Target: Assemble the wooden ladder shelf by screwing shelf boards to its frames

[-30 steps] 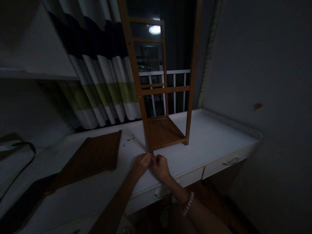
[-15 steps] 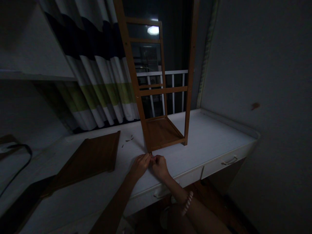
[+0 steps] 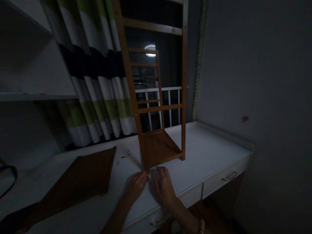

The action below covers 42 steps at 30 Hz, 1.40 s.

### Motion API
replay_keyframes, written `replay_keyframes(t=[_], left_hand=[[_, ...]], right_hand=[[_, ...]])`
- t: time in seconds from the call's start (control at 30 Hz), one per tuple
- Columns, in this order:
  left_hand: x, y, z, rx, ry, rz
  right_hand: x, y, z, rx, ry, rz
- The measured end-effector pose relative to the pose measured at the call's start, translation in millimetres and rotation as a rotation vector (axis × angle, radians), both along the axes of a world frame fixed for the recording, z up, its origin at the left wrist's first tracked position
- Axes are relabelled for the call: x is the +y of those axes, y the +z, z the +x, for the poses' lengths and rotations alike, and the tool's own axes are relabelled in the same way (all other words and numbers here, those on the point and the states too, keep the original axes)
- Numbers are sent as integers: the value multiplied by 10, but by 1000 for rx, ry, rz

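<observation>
Wooden shelf frame stands upright on the white table, towards its back edge in front of the dark window and just right of the striped curtain. Its front-left leg comes down right at the person's fingertips. The frame is tall and narrow, made of warm brown posts joined by thin crossbars. One bottom shelf is fitted low between the legs, and the upper bays are open. A loose brown board lies flat on the table to the left, well apart from the frame.

The left hand points its fingers, held together, at the foot of that leg. The light is too dim to tell whether it pinches anything. The right hand lies beside it, palm down and fingers spread flat on the table, gripping nothing. A few small dark bits, perhaps fittings, lie scattered between the board and the frame.

The work seems to be fine finger work at the leg's foot. It would go best with one hand bracing the post low down, since so tall and light a frame could tip or slide on the smooth tabletop. More light, or feeling for the spot by touch, would help, and the small bits should be kept well clear of the table's front edge.
</observation>
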State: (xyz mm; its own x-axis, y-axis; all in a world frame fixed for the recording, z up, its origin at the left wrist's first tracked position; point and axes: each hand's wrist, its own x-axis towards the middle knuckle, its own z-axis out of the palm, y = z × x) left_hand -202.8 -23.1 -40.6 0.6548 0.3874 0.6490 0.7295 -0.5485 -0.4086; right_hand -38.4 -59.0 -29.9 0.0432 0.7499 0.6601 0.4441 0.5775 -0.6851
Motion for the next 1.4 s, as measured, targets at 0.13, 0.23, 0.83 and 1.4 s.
replay_keyframes(t=[0.13, 0.23, 0.83, 1.4], left_hand=[[24, -35, -10, -14, 23, 108], [35, -43, -10, -19, 19, 121], [44, -56, -4, -26, 67, 114], [8, 52, 64, -10, 41, 0]], right_hand=[[244, -15, 454, -6, -276, 143], [551, -93, 791, 16, -394, 157], [896, -332, 923, -90, -223, 59], [801, -212, 930, -182, -249, -44]])
